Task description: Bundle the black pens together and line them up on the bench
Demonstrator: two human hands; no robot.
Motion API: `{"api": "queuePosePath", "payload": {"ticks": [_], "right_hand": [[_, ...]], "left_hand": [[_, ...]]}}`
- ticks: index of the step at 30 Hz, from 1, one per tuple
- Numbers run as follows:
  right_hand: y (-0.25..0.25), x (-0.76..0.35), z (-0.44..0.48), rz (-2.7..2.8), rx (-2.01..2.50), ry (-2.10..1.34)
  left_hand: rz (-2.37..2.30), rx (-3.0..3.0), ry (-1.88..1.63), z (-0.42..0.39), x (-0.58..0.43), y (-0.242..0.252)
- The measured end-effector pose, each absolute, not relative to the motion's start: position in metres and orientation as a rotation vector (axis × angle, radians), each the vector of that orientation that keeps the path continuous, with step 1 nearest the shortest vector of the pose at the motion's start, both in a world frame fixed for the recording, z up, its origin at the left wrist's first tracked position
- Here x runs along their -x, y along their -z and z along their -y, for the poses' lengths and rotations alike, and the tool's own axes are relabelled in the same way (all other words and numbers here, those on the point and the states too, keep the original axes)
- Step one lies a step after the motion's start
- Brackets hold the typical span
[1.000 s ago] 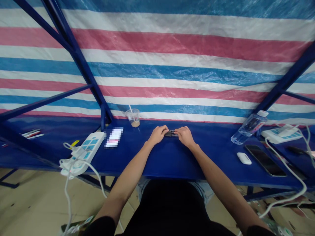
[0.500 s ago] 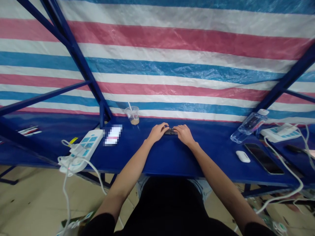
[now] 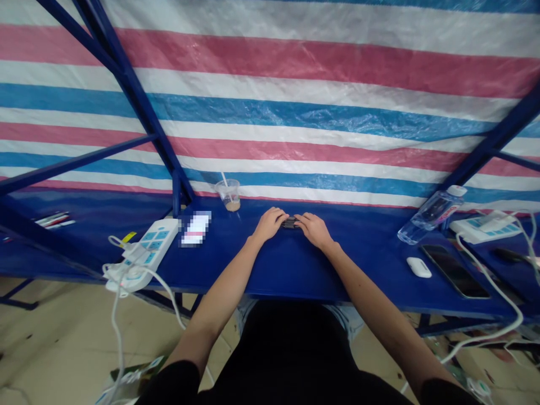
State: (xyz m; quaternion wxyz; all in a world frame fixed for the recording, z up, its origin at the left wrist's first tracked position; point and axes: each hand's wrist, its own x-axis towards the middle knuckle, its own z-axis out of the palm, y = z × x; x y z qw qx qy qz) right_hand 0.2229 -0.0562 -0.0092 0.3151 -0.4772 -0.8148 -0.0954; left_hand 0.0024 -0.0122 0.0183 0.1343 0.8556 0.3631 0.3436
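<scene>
Both my hands rest on the blue table [image 3: 295,270] near its back edge. My left hand [image 3: 270,222] and my right hand [image 3: 311,228] close from either side on a small dark object [image 3: 291,223] that lies between them. Only a short dark strip of it shows between the fingers, so I cannot make out what it is. The fingers of both hands are curled and pressed against it.
A plastic cup [image 3: 229,195] with a straw stands back left. A white power strip [image 3: 143,253] with cables hangs at the left edge. On the right are a lying water bottle [image 3: 432,215], a white earbud case [image 3: 419,266], a black phone [image 3: 454,271] and another power strip [image 3: 481,228].
My hands have drawn closer together, so less of the dark object shows between them. The view has shifted slightly.
</scene>
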Motion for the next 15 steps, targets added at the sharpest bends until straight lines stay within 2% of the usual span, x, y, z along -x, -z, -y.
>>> {"api": "queuePosePath", "payload": {"ticks": [15], "right_hand": [[0.012,-0.228,0.0539,2.093,1.268,0.246]], "left_hand": [[-1.027,-2.427,-0.971,0.0142,-0.004,-0.0152]]}}
